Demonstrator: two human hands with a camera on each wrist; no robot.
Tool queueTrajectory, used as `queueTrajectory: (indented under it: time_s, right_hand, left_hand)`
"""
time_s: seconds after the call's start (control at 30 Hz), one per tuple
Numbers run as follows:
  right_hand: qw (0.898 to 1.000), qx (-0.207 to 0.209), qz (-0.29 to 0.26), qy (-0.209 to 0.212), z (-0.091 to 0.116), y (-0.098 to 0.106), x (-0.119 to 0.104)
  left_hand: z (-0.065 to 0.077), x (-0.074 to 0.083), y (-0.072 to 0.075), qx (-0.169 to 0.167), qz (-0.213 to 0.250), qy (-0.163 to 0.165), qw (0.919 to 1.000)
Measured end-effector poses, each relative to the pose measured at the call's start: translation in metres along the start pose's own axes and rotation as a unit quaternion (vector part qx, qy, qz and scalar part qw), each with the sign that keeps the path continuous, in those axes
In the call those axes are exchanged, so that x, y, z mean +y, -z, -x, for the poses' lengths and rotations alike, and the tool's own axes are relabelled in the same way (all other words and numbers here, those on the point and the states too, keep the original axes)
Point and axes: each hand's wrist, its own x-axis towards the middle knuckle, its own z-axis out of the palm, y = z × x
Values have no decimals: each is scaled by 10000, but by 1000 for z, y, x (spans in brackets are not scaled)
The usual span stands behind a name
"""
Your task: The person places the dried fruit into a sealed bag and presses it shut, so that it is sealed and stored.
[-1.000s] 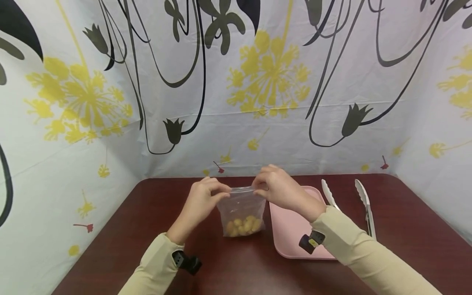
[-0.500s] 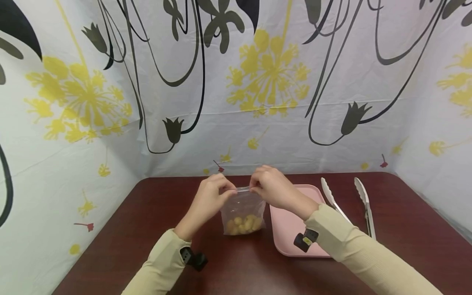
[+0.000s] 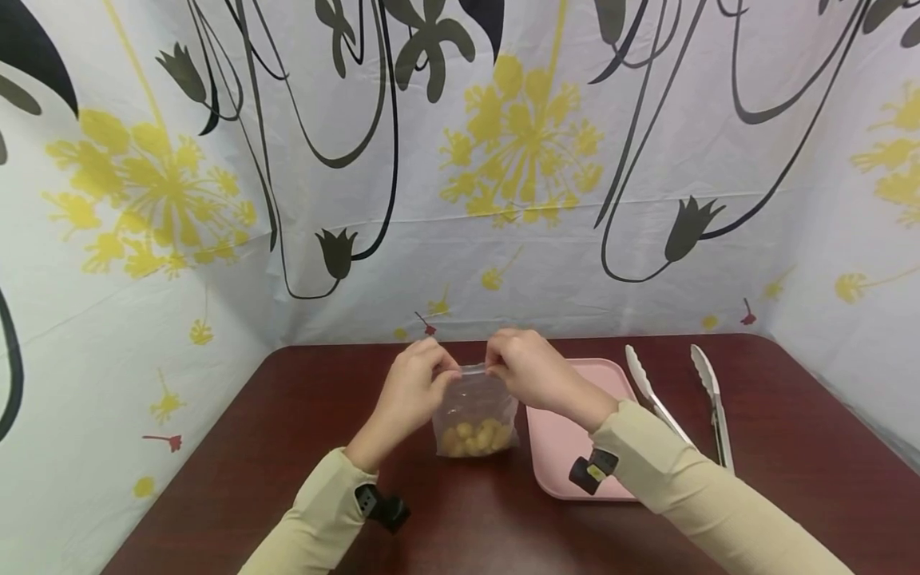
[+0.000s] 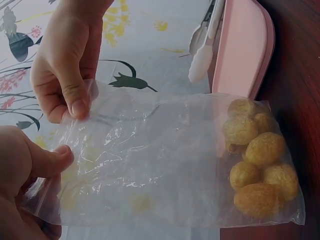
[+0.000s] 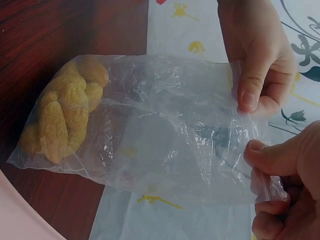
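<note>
A clear zip bag [image 3: 476, 403] stands upright on the dark red table, its top edge between both hands. Several tan, rounded, wrinkled pieces [image 4: 260, 160] lie together in its bottom; in the right wrist view, similar pieces [image 5: 67, 110] look more elongated. My left hand [image 3: 411, 382] pinches the bag's top edge on the left between thumb and fingers. On the other side my right hand [image 3: 528, 369] pinches the same edge a short way off. Up close, both thumbs press near the zip strip, and the fingers behind it are partly hidden.
Right of the bag lies a pink tray [image 3: 557, 471], partly under my right forearm. White-tipped metal tongs [image 3: 711, 391] lie spread open beyond it, partly hidden by the sleeve. A patterned cloth [image 3: 446, 263] hangs behind the table [image 3: 287, 415].
My left hand has moved right along the bag's top edge, closer to my right hand. The right hand has shifted slightly left. Both still pinch the bag, which stays in about the same place.
</note>
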Motion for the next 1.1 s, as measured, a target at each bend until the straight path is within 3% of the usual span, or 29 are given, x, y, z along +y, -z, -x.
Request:
queueTrajectory:
  time_s: [0.13, 0.57, 0.73, 1.1]
  right_hand:
    - [9999, 47, 74, 57, 0, 0, 1]
    - [9999, 65, -79, -47, -2, -2, 3]
    - [9999, -41, -91, 47, -4, -4, 1]
    - [9992, 196, -350, 71, -4, -7, -1]
  left_hand:
    - [-1, -1, -1, 13, -97, -89, 9999]
    - [-2, -2, 4, -181, 304, 156, 9993]
    - [-6, 0, 1, -272, 180, -47, 9995]
    - [-4, 6, -4, 7, 7, -340, 9994]
